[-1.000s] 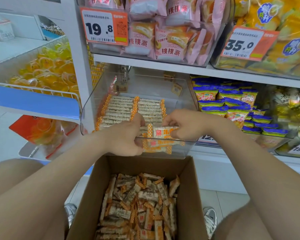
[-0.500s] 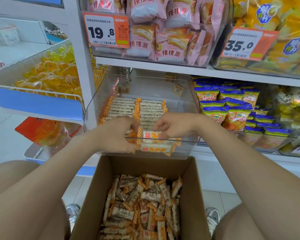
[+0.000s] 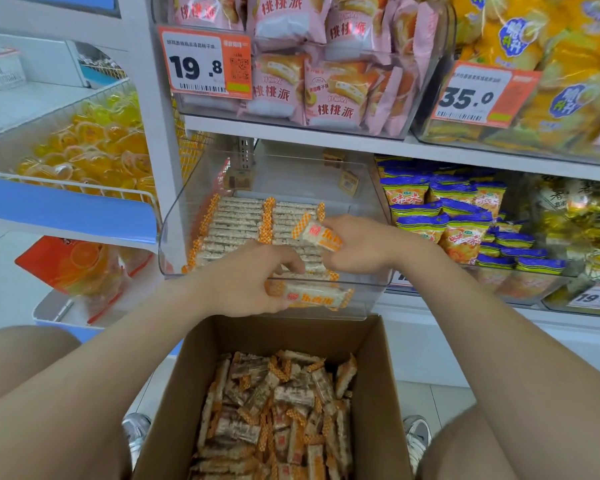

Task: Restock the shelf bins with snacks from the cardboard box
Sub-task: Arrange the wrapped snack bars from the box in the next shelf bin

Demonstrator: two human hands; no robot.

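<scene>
My right hand (image 3: 357,247) is pinching one wrapped snack bar (image 3: 321,235), tilted, over the right row inside the clear bin (image 3: 371,188). My left hand (image 3: 246,278) is curling its fingers round the left end of a second bar (image 3: 314,296) at the bin's near edge. Neat rows of bars (image 3: 236,220) are lying flat on the bin floor. The cardboard box (image 3: 374,393) is sitting near me, just below, holding loose bars.
</scene>
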